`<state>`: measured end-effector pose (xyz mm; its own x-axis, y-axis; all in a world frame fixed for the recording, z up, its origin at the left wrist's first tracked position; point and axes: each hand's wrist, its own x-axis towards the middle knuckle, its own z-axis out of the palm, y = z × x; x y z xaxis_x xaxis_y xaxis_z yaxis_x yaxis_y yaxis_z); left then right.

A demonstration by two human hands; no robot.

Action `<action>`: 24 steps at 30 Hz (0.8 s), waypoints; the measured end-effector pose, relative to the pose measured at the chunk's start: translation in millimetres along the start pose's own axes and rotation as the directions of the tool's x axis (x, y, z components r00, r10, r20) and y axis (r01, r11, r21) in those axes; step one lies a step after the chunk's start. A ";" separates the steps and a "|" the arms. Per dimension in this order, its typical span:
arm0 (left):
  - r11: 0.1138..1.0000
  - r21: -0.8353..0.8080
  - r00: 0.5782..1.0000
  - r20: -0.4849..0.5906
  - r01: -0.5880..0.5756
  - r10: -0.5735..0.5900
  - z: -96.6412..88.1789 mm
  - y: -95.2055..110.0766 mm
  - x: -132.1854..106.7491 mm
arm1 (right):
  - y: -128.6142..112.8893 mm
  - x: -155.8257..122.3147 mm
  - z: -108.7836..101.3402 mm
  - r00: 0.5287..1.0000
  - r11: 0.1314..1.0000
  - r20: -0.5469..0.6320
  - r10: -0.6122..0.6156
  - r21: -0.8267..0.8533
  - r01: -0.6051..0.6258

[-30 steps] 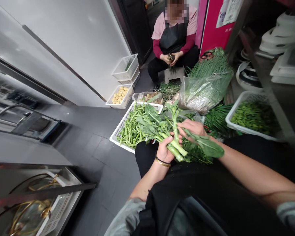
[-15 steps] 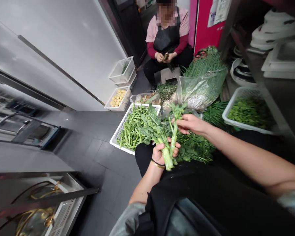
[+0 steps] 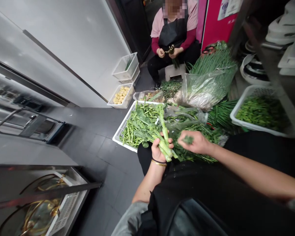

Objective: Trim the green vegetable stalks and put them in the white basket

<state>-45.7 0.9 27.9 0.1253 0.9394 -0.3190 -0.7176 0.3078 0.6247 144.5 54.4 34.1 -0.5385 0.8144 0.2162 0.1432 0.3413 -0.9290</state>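
In the head view, my left hand (image 3: 157,152) is closed around several thick green leafy stalks (image 3: 163,126), cut ends toward me and leafy tops pointing away. My right hand (image 3: 199,143) is apart from the stalks, to their right. Its fingers are folded over a small green leaf (image 3: 188,140), and the hand is slightly blurred. Beneath the stalk tops stands a white slotted basket (image 3: 120,129) of cut green stems (image 3: 130,131). Under and beyond my right hand lies a heap of leafy greens (image 3: 204,131), partly in clear plastic.
A co-worker (image 3: 173,32) sits ahead with thin stems in both hands, behind a low stool (image 3: 172,72). Long green chives (image 3: 212,65) stand in a clear bag (image 3: 199,93). A basket of greens (image 3: 236,114) is at right, potatoes (image 3: 121,95) at far left, a trolley (image 3: 51,129) beyond.
My right hand has come away from the stalks, moving right and toward me, and now holds a small leaf. My left hand keeps its hold; the stalks lean more to the left.
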 end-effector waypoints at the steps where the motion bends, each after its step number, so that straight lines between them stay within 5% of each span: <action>1: 1.000 -0.006 1.000 0.006 -0.013 0.013 -1.9 2.8 -0.3 | 4.4 -8.5 -6.2 0.991 0.998 0.136 -0.010 -0.057 0.018; 4: 0.999 -0.013 0.995 0.094 0.041 -0.040 -6.5 3.8 -2.1 | 15.4 -15.4 -28.0 0.932 0.993 0.347 0.107 -0.091 -0.080; 8: 0.979 0.083 0.963 0.182 0.187 -0.200 -6.7 -9.8 -1.6 | 1.4 14.3 -34.7 0.968 0.934 0.192 0.161 0.288 -0.212; 11: 0.981 0.104 0.969 0.169 0.166 -0.182 -1.5 -13.3 -1.7 | -15.4 39.3 -22.6 0.978 0.864 0.134 0.159 0.460 -0.203; 14: 0.996 0.094 0.988 0.152 0.006 -0.021 6.4 -9.1 -6.2 | -20.4 52.5 -13.2 0.963 0.953 -0.130 0.236 0.226 -0.203; 17: 0.985 0.138 0.988 0.134 -0.100 0.082 14.4 -7.1 -10.0 | -20.9 55.8 -7.9 0.934 0.967 -0.348 0.080 -0.201 -0.158; 21: 0.991 0.070 0.992 0.054 -0.117 0.113 14.4 0.3 -5.3 | -17.0 35.4 5.8 0.971 0.875 -0.202 -0.129 -0.484 0.015; 24: 0.988 0.011 0.987 -0.031 -0.155 0.155 0.7 16.4 -0.8 | 2.1 0.1 9.0 0.996 0.829 -0.057 -0.066 -0.558 0.023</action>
<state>-57.1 5.2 39.0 -0.0085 0.9708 -0.2399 -0.7210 0.1603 0.6741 137.3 51.0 29.4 -0.4987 0.8155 0.2937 0.5700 0.5638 -0.5976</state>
